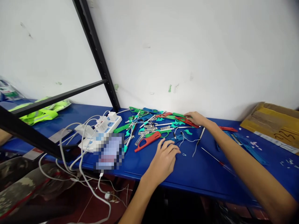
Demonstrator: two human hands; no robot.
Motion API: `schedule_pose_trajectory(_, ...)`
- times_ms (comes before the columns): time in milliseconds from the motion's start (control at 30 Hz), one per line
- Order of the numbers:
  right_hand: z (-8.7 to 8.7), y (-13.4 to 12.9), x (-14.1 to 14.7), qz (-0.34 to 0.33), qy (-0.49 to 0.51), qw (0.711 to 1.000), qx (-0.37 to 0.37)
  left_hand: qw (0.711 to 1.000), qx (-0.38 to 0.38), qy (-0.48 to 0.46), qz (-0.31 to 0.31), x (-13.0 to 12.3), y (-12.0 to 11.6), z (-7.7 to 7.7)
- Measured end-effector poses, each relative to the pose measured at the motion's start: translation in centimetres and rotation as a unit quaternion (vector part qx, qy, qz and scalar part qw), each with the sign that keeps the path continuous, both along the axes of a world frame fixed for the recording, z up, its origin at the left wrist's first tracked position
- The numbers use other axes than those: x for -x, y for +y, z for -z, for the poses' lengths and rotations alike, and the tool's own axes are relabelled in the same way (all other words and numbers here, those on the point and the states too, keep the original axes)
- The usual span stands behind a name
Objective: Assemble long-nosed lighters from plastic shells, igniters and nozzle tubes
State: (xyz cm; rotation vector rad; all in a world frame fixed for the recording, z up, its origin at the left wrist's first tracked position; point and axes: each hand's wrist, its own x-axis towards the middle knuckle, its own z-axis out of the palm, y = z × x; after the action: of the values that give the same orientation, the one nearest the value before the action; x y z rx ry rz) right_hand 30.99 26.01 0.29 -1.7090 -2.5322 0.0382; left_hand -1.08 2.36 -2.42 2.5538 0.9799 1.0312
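Note:
A heap of long-lighter parts lies by the wall: red, green and blue casing halves, teal triggers, metal tubes, clear barrels and white wires. My right hand (195,119) reaches to the far side, its fingers curled at a red lighter casing (183,120). Nearer the front, my left hand (165,155) rests palm down with loosely bent, separated fingers. Just beyond its fingertips is a blue lighter casing (179,138) with wires; contact is unclear. A red lighter casing with a trigger loop (149,140) lies left of that hand.
A screwdriver (213,157) lies below my right forearm. At right are blue casings (251,149), small scraps and a cardboard box (273,124). Left stand a power strip (112,124) with cables, a blurred phone (111,152) and a black shelf post (98,56); another person sits there.

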Motion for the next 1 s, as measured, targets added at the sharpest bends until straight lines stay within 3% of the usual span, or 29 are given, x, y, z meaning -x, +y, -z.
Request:
schedule_pose_trajectory(233,-0.5,-2.5,-2.8,-0.008,-0.029,0.999,0.034,1.000,0.022,0.012,0.015,0.0,0.0,-0.1)
schedule_pose_trajectory(400,-0.9,-2.4,-1.3,-0.012,-0.025,0.998,0.057,0.999,0.033,0.007,0.011,0.1,-0.2,-0.5)
schedule_pose_trajectory(600,-4.7,-4.4,0.8,-0.001,0.092,0.996,-0.017,0.999,0.041,-0.005,0.014,0.2,-0.3,-0.6)
schedule_pose_trajectory(700,-6.2,-8.0,1.6,0.008,0.208,0.974,-0.086,0.999,0.035,-0.021,0.010,0.2,-0.4,-0.7)
schedule_pose_trajectory(767,-5.6,-11.6,2.8,0.011,0.297,0.948,-0.117,0.998,0.036,-0.043,-0.001,0.3,-0.5,-0.9)
schedule_pose_trajectory(833,-3.9,-16.1,4.7,0.006,0.373,0.920,-0.118,0.996,0.057,-0.070,-0.007,0.3,-0.9,-1.2)
schedule_pose_trajectory(900,-2.0,-20.9,6.6,-0.007,0.434,0.897,-0.088,0.989,0.107,-0.099,0.008,0.4,-1.2,-1.4)
schedule_pose_trajectory(1000,-0.2,-26.9,8.6,0.027,0.573,0.819,0.025,0.975,0.188,-0.120,0.016,0.8,-1.9,-1.4)
